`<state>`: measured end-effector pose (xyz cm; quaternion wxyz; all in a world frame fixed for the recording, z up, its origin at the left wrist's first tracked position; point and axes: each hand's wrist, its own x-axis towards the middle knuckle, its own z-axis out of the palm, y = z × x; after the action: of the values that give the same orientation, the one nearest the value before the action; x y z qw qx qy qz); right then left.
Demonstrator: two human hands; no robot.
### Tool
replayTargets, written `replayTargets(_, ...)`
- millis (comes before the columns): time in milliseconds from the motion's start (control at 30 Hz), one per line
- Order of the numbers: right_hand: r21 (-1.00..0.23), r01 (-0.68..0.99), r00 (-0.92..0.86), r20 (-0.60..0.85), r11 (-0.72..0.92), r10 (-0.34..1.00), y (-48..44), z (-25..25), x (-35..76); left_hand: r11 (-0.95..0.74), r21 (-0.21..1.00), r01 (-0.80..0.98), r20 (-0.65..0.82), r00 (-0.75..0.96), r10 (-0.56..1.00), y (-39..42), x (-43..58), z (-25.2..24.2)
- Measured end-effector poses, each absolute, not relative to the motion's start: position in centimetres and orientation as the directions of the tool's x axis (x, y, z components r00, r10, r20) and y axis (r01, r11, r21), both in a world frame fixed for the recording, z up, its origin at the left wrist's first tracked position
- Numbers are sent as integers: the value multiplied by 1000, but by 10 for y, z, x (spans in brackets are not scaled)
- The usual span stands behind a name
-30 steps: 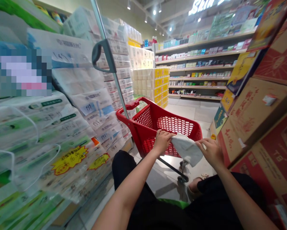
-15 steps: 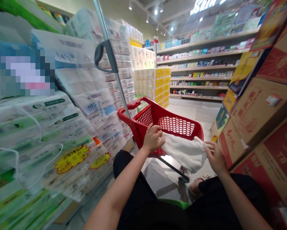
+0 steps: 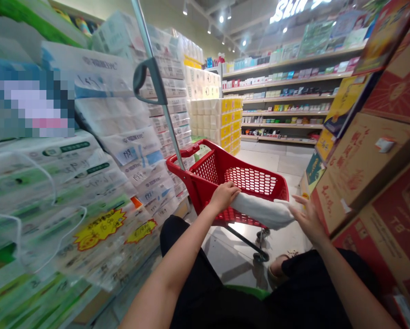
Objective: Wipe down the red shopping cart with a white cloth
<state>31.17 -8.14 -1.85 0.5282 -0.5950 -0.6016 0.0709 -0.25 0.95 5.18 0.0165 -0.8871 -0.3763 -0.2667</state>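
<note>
A white cloth (image 3: 264,209), folded into a long narrow bundle, lies along the near rim of a red rolling shopping basket (image 3: 205,201). My left hand (image 3: 225,196) grips the cloth's left end at the basket's near side, fingers bent over it. At the right end, my right hand (image 3: 307,219) has its fingers stretched and apart, the tips at or just touching the fabric. Perforated walls form the basket, and its long metal handle pole (image 3: 172,123) with a grey grip (image 3: 153,82) rises on the left. What lies under the cloth is hidden.
Wrapped tissue packs (image 3: 98,192) are stacked high on the left. Cardboard boxes (image 3: 365,155) stand close on the right. Stocked shelves (image 3: 280,98) line the back. Black wheels (image 3: 260,256) touch the tiled floor beside a shoe (image 3: 276,265).
The cloth, which hung down loosely in a wide sheet, is now gathered into a narrower fold. My right hand's fingers have spread from their pinch, and my left hand has shifted slightly right.
</note>
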Motion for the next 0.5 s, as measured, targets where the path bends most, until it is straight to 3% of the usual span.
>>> replayTargets(133,-702,650,96,457,292,885,-91,-12,307,-751,172,638,470,617,632,14,-5,57)
replayTargets(267,-910,338,269,338,240,902,-91,-14,304,-801,172,573,451,677,581,15,-7,66)
replayTargets(367,-965,110,427,264,240,865,-86,-15,309,-828,194,527,396,730,557,13,-8,72)
replayTargets(433,-953,151,467,304,264,830,-83,-13,314,-842,225,490,366,758,539,11,-8,72)
replayTargets(500,-902,328,426,407,281,808,-82,-11,319,-845,254,471,379,755,535,11,-7,69)
